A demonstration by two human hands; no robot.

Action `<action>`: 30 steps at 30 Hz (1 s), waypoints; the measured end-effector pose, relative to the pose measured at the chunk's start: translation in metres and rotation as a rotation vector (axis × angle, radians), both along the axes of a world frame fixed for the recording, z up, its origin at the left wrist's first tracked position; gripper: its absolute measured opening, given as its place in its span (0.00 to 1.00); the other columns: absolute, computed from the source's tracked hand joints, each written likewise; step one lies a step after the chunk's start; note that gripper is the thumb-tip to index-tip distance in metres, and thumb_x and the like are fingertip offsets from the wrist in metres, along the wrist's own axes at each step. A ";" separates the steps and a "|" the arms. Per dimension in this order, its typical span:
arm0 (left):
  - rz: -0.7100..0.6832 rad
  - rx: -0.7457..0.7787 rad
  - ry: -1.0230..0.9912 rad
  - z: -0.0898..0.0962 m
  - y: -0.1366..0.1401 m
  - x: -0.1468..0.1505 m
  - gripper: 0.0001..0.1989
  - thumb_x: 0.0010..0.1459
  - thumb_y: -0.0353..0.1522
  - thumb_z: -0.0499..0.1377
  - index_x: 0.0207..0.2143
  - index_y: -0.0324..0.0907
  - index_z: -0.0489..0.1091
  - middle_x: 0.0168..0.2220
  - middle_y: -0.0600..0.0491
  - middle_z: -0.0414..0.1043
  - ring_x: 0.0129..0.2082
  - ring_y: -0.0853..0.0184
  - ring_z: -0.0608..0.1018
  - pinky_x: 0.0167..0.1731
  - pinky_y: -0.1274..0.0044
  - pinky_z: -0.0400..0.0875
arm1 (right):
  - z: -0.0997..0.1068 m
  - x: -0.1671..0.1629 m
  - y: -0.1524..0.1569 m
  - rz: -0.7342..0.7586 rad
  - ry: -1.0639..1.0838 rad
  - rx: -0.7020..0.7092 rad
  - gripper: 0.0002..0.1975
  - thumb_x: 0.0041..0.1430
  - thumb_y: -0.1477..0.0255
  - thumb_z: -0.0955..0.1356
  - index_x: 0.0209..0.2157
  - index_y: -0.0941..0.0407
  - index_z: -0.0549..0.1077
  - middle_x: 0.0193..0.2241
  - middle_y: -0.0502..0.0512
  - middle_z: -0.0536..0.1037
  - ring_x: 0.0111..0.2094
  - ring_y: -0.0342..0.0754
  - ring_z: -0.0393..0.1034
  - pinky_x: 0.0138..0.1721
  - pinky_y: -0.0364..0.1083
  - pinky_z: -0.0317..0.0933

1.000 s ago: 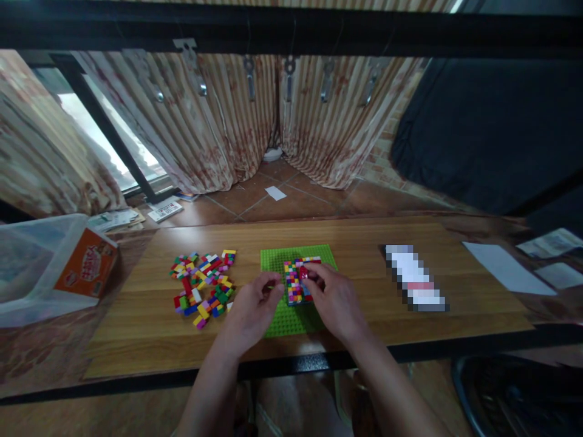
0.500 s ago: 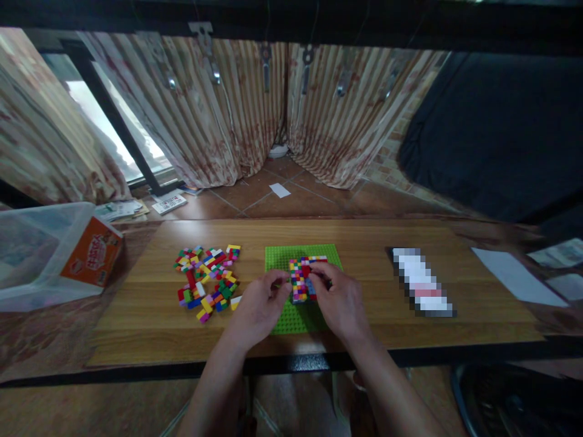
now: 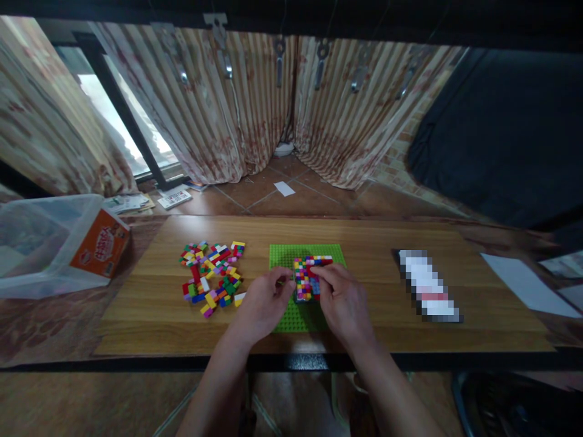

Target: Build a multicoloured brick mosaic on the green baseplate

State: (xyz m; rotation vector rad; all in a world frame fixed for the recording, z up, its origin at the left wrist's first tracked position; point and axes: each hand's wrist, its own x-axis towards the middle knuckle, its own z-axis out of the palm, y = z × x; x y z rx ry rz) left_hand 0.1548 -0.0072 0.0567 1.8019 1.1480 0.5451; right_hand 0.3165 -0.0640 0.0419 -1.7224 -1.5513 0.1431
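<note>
A green studded baseplate (image 3: 285, 255) lies on the wooden board, and a block of many-coloured toy bricks (image 3: 302, 286) stands on it. From the right, my right hand (image 3: 346, 303) reaches over the block. Its thumb and forefinger are closed on a red brick (image 3: 314, 271) at the block's top; the rest of that brick is hidden. My left hand (image 3: 264, 303) is at the block's left side with fingers curled together. Whatever lies between those fingertips is too small to make out. A loose pile of coloured bricks (image 3: 212, 273) lies left of the baseplate.
The wooden board (image 3: 373, 243) carries a pixelated dark-edged flat object (image 3: 428, 288) at right. A clear plastic box (image 3: 54, 209) with an orange label stands at far left. White paper (image 3: 523, 282) lies at far right. Curtains (image 3: 255, 109) hang behind.
The view has shifted slightly, moving everything a little to the right. Both hands stay at the brick block, with the right fingertips still at the red brick.
</note>
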 end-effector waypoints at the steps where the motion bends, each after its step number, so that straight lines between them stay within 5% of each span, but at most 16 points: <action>1: -0.001 0.000 -0.001 0.000 0.000 0.000 0.15 0.61 0.36 0.53 0.45 0.40 0.73 0.32 0.52 0.77 0.30 0.66 0.77 0.31 0.76 0.66 | 0.000 0.000 0.000 -0.001 -0.006 -0.009 0.16 0.65 0.76 0.60 0.40 0.55 0.80 0.38 0.58 0.80 0.40 0.50 0.74 0.45 0.49 0.66; 30: 0.003 0.032 0.015 -0.002 -0.003 0.007 0.12 0.60 0.34 0.54 0.42 0.40 0.73 0.33 0.51 0.77 0.30 0.66 0.76 0.32 0.76 0.66 | -0.006 -0.009 -0.003 -0.061 -0.128 -0.099 0.19 0.64 0.78 0.59 0.43 0.51 0.80 0.37 0.58 0.76 0.41 0.53 0.70 0.44 0.52 0.64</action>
